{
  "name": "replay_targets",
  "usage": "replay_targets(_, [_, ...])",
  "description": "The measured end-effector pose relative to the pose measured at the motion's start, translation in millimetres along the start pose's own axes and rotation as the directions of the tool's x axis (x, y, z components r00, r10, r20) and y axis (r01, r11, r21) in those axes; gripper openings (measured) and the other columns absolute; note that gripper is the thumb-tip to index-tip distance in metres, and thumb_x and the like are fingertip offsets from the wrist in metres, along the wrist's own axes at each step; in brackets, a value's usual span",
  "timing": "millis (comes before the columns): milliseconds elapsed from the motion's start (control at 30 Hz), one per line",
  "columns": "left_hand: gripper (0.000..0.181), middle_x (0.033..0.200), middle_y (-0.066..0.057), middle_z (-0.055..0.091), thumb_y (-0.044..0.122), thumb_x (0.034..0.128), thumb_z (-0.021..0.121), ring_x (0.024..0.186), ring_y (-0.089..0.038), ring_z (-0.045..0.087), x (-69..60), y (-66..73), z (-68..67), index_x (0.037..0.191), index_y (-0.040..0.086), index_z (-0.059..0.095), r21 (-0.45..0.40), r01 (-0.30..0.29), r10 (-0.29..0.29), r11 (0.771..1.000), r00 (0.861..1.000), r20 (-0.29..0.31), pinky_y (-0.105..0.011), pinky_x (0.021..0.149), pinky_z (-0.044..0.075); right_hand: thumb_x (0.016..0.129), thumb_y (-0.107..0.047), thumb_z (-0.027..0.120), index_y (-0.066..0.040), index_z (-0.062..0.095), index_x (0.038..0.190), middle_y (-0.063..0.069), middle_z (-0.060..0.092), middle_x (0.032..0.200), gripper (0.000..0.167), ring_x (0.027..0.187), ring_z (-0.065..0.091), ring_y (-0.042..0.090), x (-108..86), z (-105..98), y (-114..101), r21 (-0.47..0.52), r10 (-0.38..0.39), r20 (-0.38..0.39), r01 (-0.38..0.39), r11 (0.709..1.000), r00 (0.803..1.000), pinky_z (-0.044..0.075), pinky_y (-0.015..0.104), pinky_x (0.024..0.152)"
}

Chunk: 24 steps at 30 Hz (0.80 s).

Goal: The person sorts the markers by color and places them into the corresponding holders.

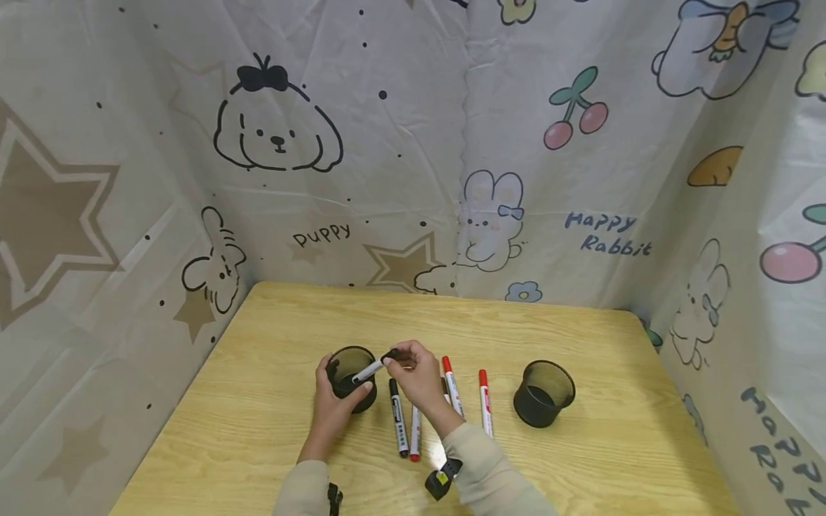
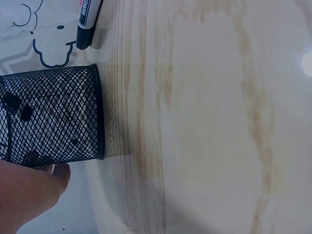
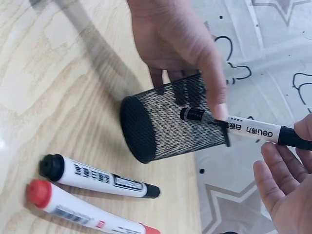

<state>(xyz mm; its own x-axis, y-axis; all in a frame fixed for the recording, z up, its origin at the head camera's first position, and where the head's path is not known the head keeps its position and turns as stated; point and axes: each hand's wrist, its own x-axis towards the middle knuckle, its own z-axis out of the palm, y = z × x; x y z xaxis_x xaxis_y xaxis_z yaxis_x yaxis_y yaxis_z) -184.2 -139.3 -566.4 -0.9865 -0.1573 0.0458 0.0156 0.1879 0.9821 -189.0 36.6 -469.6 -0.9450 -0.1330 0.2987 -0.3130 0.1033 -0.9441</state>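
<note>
My left hand [image 1: 330, 412] holds a black mesh cup [image 1: 351, 408] on the left of the table, thumb on the near side and fingers round the far side. In the right wrist view the left hand's [image 3: 178, 39] thumb lies at the rim of the mesh cup [image 3: 170, 126]. My right hand [image 1: 419, 380] pinches a black-and-white marker [image 1: 369, 370] by its black end. The marker slants over the rim, its other end inside the cup, seen through the mesh in the right wrist view. In the left wrist view the cup [image 2: 53, 114] has the left hand [image 2: 29, 192] against it.
Right of the cup lie a black marker [image 1: 399, 423], a red marker [image 1: 415, 433] and more markers partly behind my right arm. Another red marker [image 1: 485, 401] lies farther right. A second mesh cup [image 1: 544, 394] stands on the right of the table [image 1: 613, 451]. Printed curtains surround the table.
</note>
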Motion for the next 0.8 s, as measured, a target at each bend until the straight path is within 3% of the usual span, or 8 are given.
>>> replay_targets(300, [0.094,0.144,-0.016,0.026,0.027,0.0779,0.077,0.132,-0.032,0.023,0.5,0.7,-0.9,0.146,0.014,0.014,-0.015,-0.017,0.017,1.000,1.000,-0.012,-0.050,0.104,0.019,0.083,-0.003,0.068,0.006,0.063,0.098,0.013,0.066,0.087,0.018,0.079,0.063,0.025,9.7,19,41,-0.060,0.013,0.018,-0.011,0.998,1.000,0.051,0.028,0.068])
replay_targets(500, [0.094,0.144,-0.016,0.026,0.028,0.0771,0.077,0.132,-0.034,0.023,0.8,-0.5,-1.7,0.146,0.014,0.014,-0.012,-0.008,0.008,1.000,1.000,-0.004,-0.052,0.103,0.020,0.083,-0.010,0.069,0.000,0.067,0.096,0.006,0.066,0.084,0.016,0.076,0.063,0.018,9.3,24,47,-0.124,0.025,0.026,-0.022,0.992,0.999,0.051,0.025,0.065])
replay_targets(800, [0.095,0.144,-0.017,0.024,0.027,0.0776,0.077,0.132,-0.034,0.022,0.8,-2.1,-1.7,0.146,0.013,0.012,-0.009,0.002,-0.002,1.000,1.000,0.010,-0.052,0.103,0.020,0.085,-0.013,0.068,-0.001,0.067,0.098,0.003,0.065,0.083,0.017,0.073,0.060,0.013,10.4,26,51,-0.177,0.072,0.054,-0.062,0.982,0.996,0.049,0.025,0.063])
